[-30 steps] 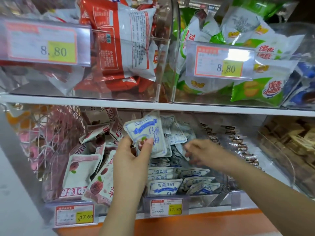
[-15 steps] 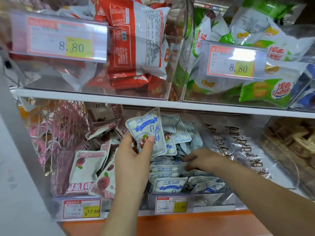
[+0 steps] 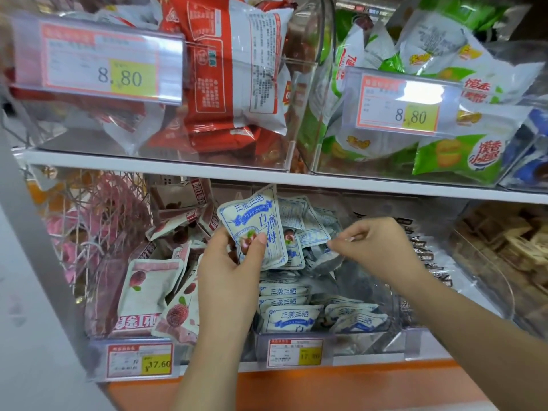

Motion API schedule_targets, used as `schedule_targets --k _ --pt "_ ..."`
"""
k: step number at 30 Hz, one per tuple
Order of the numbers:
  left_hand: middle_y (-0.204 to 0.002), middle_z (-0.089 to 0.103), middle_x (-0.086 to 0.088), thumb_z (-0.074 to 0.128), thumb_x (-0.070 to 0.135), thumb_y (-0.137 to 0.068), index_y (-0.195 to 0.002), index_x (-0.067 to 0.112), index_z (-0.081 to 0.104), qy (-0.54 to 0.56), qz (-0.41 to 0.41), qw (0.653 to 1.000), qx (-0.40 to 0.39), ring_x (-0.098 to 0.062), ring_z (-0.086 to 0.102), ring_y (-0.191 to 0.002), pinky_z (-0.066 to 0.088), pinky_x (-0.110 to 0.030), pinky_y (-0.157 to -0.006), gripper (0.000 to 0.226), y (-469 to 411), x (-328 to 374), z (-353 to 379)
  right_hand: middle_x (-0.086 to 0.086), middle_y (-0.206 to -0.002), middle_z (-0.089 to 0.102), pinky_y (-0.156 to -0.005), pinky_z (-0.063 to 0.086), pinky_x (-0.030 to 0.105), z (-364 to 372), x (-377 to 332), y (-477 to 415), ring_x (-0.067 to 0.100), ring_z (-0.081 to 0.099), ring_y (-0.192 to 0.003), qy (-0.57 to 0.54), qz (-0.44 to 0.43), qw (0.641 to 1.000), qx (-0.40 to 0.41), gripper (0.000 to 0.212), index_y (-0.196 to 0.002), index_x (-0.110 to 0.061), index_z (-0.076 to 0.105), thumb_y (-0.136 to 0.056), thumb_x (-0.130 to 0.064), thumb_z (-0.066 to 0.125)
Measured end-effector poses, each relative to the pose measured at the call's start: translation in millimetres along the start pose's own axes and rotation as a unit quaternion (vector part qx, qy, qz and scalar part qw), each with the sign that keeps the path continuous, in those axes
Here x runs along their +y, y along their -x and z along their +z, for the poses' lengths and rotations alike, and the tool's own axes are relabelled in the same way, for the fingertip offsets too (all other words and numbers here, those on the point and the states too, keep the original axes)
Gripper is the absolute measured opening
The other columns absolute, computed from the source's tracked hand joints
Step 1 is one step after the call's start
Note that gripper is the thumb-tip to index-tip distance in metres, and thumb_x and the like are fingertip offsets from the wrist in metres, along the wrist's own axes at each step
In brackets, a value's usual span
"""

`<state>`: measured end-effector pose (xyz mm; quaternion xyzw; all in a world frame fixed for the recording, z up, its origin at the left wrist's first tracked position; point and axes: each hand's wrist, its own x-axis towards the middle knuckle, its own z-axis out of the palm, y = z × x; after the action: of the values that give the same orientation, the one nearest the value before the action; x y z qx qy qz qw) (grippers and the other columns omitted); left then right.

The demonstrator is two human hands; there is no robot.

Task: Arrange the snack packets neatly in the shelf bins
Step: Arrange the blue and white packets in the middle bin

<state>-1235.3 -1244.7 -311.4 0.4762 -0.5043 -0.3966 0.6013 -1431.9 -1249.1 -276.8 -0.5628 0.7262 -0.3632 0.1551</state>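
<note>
**One lifted, another pinched**

The left hand (image 3: 228, 280) grips one blue-and-white packet (image 3: 255, 221) upright, thumb across its front, above the clear bin's (image 3: 367, 341) rear half. The right hand (image 3: 376, 244) pinches the edge of a silver-backed packet (image 3: 321, 261) lying at the bin's rear.

You face two shelves. On the upper shelf (image 3: 166, 169) two clear bins stand side by side, the left bin (image 3: 89, 137) full of red packets (image 3: 237, 69), the right bin (image 3: 370, 166) of green packets (image 3: 453, 155). Along the lower shelf's (image 3: 341, 390) orange front edge you have the pink bin (image 3: 95, 321) at the left, the blue bin (image 3: 370, 342) just beside it, and further bins toward the right end.
</note>
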Motion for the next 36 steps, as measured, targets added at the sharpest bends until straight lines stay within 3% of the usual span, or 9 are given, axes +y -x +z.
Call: schedule_targets --k 4,10,12,15,19,23,28,31,36 --pt "-0.090 0.069 0.018 0.065 0.025 -0.088 -0.097 0.034 0.063 -0.001 0.000 1.000 0.000 0.005 0.062 -0.081 0.045 -0.021 -0.071 0.013 0.7 0.7 0.2 -0.008 -0.050 0.050 -0.037 0.031 0.012 -10.5 0.5 9.0 0.006 0.041 -0.039 0.110 -0.063 0.992 -0.002 0.020 -0.066 -0.023 0.060 -0.076 -0.008 0.070" --pt "-0.094 0.068 0.017 0.064 0.028 -0.088 -0.094 0.037 0.061 -0.012 -0.001 1.000 -0.013 0.005 0.060 -0.083 0.042 -0.004 -0.066 0.011 5.8 2.1 2.3 -0.014 -0.077 0.049 -0.062 0.043 0.021 -10.1 3.9 15.8 0.010 0.053 -0.068 0.224 -0.175 0.958 -0.021 0.027 -0.107 -0.020 0.062 -0.084 -0.005 0.062" --pt "-0.092 0.068 0.017 0.065 0.028 -0.088 -0.093 0.037 0.061 -0.009 -0.003 1.000 -0.013 0.004 0.061 -0.082 0.044 -0.008 -0.068 0.012 6.2 2.2 1.1 -0.008 -0.083 0.058 -0.070 0.050 0.031 -11.8 8.3 13.8 0.013 0.058 -0.075 0.241 -0.209 0.946 -0.050 0.031 -0.111 -0.019 0.061 -0.084 -0.003 0.061" --pt "-0.093 0.068 0.016 0.065 0.028 -0.088 -0.093 0.038 0.061 -0.007 -0.002 1.000 -0.008 0.000 0.062 -0.085 0.045 -0.017 -0.071 0.012 5.5 2.1 -0.9 -0.007 -0.086 0.063 -0.073 0.051 0.027 -9.8 15.8 8.7 0.008 0.057 -0.076 0.270 -0.245 0.921 -0.139 0.021 -0.100 -0.019 0.065 -0.084 -0.004 0.062" --pt "-0.091 0.068 0.018 0.064 0.026 -0.088 -0.093 0.037 0.061 -0.001 0.001 1.000 -0.009 0.005 0.061 -0.083 0.044 -0.010 -0.068 0.013 5.0 2.8 -2.2 -0.012 -0.087 0.057 -0.074 0.043 0.011 0.6 23.5 -2.3 0.004 0.054 -0.081 0.290 -0.227 0.904 -0.217 0.014 -0.094 -0.017 0.066 -0.088 -0.006 0.058" --pt "-0.093 0.068 0.017 0.064 0.026 -0.089 -0.097 0.035 0.062 -0.004 0.008 1.000 -0.013 0.001 0.062 -0.086 0.045 -0.019 -0.071 0.013 4.5 2.5 -2.3 -0.006 -0.091 0.062 -0.070 0.044 0.027 12.7 20.5 -22.4 0.013 0.058 -0.082 0.281 -0.158 0.909 -0.262 0.011 -0.100 -0.016 0.064 -0.094 -0.020 0.054" --pt "-0.092 0.068 0.017 0.064 0.025 -0.088 -0.098 0.033 0.063 -0.016 0.019 1.000 -0.016 0.000 0.062 -0.087 0.046 -0.018 -0.073 0.013 4.7 -0.6 -1.2 0.007 -0.098 0.061 -0.075 0.044 0.032 33.6 22.2 -41.6 0.026 0.057 -0.090 0.392 -0.111 0.822 -0.398 0.031 -0.111 -0.005 0.060 -0.096 -0.031 0.049" --pt "-0.092 0.068 0.016 0.064 0.025 -0.088 -0.097 0.033 0.063 -0.018 0.020 0.999 -0.019 -0.001 0.063 -0.086 0.047 -0.019 -0.074 0.012 3.6 -2.3 -0.2 0.013 -0.101 0.062 -0.070 0.042 0.031 36.9 25.5 -44.9 0.025 0.057 -0.082 0.399 -0.095 0.805 -0.429 0.032 -0.113 -0.005 0.059 -0.098 -0.030 0.045" --pt "-0.093 0.069 0.012 0.066 0.022 -0.087 -0.090 0.034 0.061 -0.017 0.033 0.999 -0.031 -0.004 0.064 -0.086 0.048 -0.013 -0.073 0.012 3.1 -2.9 4.1 0.003 -0.089 0.061 -0.069 0.042 0.031 29.5 20.4 -49.0 0.016 0.051 -0.071 0.409 -0.119 0.782 -0.456 0.029 -0.109 -0.008 0.063 -0.098 -0.027 0.043"
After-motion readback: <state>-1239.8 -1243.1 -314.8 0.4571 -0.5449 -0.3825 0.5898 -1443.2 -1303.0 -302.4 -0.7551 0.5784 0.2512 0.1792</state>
